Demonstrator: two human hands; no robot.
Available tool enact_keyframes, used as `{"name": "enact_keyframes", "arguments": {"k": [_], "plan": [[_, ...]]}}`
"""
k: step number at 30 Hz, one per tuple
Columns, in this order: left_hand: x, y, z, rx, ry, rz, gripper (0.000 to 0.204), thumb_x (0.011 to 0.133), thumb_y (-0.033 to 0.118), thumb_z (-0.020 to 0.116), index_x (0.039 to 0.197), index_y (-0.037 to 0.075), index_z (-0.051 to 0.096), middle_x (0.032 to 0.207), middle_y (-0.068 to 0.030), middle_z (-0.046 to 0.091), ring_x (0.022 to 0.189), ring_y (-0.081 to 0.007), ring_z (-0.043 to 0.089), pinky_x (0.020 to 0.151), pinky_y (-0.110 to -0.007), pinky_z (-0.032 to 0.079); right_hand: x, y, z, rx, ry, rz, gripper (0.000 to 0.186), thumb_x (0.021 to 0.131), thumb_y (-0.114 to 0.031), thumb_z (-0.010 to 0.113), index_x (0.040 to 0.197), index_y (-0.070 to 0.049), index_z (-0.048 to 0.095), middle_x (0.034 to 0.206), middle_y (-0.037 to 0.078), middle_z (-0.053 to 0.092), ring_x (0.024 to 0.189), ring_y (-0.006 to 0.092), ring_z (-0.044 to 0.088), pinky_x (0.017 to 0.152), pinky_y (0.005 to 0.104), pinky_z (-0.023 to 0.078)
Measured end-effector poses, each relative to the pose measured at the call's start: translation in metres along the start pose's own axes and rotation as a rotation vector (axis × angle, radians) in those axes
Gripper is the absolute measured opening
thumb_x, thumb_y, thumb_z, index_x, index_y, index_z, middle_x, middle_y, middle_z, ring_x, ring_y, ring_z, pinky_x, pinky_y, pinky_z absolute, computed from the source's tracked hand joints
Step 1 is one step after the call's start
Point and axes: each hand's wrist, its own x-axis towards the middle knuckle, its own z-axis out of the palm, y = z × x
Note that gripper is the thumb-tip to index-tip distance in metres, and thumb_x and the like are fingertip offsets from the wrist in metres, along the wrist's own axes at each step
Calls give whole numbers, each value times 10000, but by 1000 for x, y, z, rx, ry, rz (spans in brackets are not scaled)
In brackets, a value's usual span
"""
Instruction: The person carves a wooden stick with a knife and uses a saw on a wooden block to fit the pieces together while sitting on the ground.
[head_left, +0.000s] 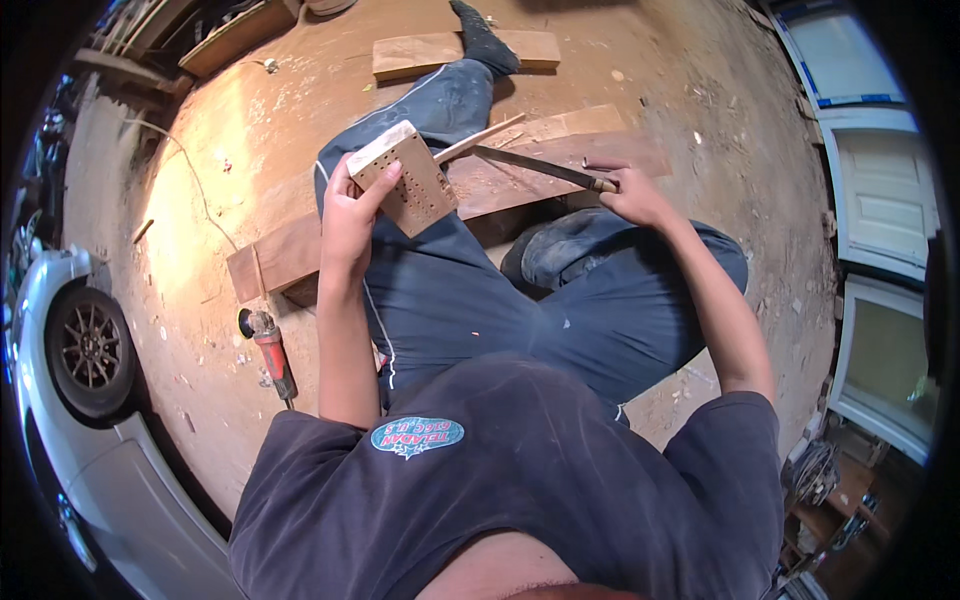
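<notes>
In my left hand is a pale wooden block with rows of small drilled holes, tilted above my lap. My thumb presses on its holed face, and the other fingers are mostly hidden behind it. A thin wooden strip juts out past the block's right edge; whether it is joined to the block is unclear. My right hand is closed around the handle of a long, narrow, dark-bladed tool, a knife or a file. Its blade points left toward the block, with a gap between them.
Under my legs a reddish plank lies across the floor, with shavings on it. Beyond, my foot rests by a shorter board. A red-and-black angle grinder lies left. A silver car stands far left; white framed panels line the right.
</notes>
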Motion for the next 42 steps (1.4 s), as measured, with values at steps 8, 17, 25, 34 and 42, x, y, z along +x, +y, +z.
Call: {"name": "enact_keyframes", "arguments": {"k": [8,17,25,34,42], "plan": [[53,-53,53,93,-190,259,353,845,111,809,1113,34,594,1013,-32,672,961,-98,628,853,-262,501,-124,-75,-28,1461,367,197,340,978,-217,479,1222,-11,597,574,30,502,403,74,436,451,255,466],[59,-109,77,573,-295,251,390,788,113,819,1091,23,590,1000,-109,708,959,-173,672,851,-305,509,-63,-124,120,1668,400,276,155,917,-146,606,845,-15,566,640,64,600,434,116,522,391,290,414],[64,-117,65,609,-294,190,380,767,127,830,1031,20,578,975,-91,700,918,-146,650,836,-296,498,-35,-125,149,962,577,267,423,934,-283,642,674,13,490,559,71,483,512,133,425,510,359,372],[62,-109,68,713,-318,177,385,764,140,807,1045,22,572,962,-114,712,919,-180,676,827,-310,506,-38,-135,141,915,571,290,478,958,-361,593,724,45,499,630,221,482,567,288,454,587,426,396],[57,-107,70,751,-302,226,402,769,150,810,1053,17,560,990,-157,721,954,-234,705,836,-336,521,-39,-141,134,883,603,274,544,1025,-429,500,752,42,515,670,258,521,637,420,520,622,465,413]]}}
